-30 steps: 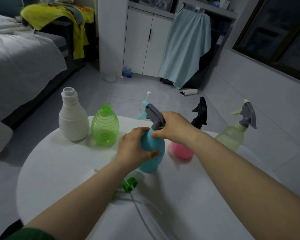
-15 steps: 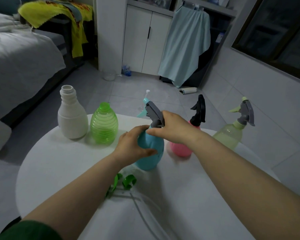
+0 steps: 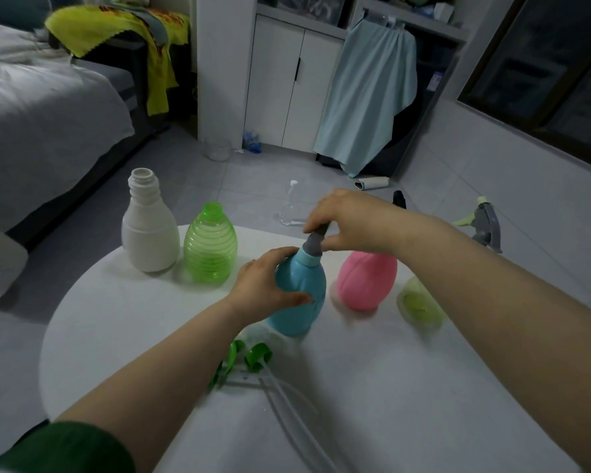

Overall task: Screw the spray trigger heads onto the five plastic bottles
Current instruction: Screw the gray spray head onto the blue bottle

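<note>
A blue bottle (image 3: 302, 295) stands mid-table, my left hand (image 3: 265, 285) gripping its body. My right hand (image 3: 350, 221) covers and grips its grey trigger head (image 3: 314, 242) at the neck. Behind my right forearm stand a pink bottle (image 3: 367, 279) with a black trigger head (image 3: 399, 198) and a pale yellow-green bottle (image 3: 418, 302) with a grey trigger head (image 3: 485, 225). At the far left, a white bottle (image 3: 149, 228) and a green ribbed bottle (image 3: 210, 245) stand with open necks. A loose green trigger head (image 3: 244, 361) with clear dip tubes (image 3: 287, 407) lies near the front.
The round white table (image 3: 123, 336) ends close behind the bottles. On the floor beyond lie a clear spray bottle (image 3: 290, 208) and a rolled item (image 3: 372, 183). A bed (image 3: 38, 107) stands left, white cabinets (image 3: 287, 80) and a hanging blue cloth (image 3: 369, 90) at the back.
My right hand has shifted over the top of the grey trigger head, hiding its nozzle. My view has tilted down, so the bottles sit lower in the frame.
</note>
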Available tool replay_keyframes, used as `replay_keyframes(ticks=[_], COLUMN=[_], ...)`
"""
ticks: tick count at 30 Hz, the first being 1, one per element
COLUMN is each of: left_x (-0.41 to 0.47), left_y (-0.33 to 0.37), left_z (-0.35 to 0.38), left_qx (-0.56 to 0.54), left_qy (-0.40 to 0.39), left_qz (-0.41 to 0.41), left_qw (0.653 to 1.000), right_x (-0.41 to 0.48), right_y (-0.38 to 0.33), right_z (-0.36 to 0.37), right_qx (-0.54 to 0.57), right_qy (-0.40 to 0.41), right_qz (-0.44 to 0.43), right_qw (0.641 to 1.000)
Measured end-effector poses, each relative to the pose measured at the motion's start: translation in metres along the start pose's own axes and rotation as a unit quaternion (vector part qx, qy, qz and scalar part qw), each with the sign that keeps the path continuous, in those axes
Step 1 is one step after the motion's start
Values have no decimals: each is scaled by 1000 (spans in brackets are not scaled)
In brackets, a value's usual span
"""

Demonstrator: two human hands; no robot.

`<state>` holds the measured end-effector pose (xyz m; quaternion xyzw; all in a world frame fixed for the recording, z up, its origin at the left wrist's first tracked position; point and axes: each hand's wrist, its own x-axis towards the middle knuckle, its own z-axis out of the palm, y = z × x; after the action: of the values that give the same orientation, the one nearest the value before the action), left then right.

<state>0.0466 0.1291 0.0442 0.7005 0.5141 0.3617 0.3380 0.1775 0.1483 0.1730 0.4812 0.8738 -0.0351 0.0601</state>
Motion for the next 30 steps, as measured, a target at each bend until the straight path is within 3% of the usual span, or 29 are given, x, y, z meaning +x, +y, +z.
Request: replay_keyframes(ticks=[5, 10, 16, 20, 27, 30], left_x=[0, 1, 1, 1, 0, 2], left_y=[-2, -4, -6, -4, -6, -10], left_z=[2, 1, 2, 2, 2, 2], left_qx=[-2, -7, -5, -9, -54, -84], left_qy=[4, 3, 5, 7, 7, -9], left_qz=[-2, 3, 13, 12, 21, 18], left_qw=[1000, 1000, 1000, 1000, 998, 996], right_x=[9, 6, 1, 1, 5, -6], right_y=[-11, 2, 10, 13, 10, 23], right_z=[8, 2, -8, -12, 23, 44], right_qx=[7, 158, 77, 139, 215, 395], right_qy=[56, 66, -50, -86, 71, 89], right_qz=[89, 104, 3, 20, 59, 100], right_qw=[994, 980, 996, 986, 972, 909])
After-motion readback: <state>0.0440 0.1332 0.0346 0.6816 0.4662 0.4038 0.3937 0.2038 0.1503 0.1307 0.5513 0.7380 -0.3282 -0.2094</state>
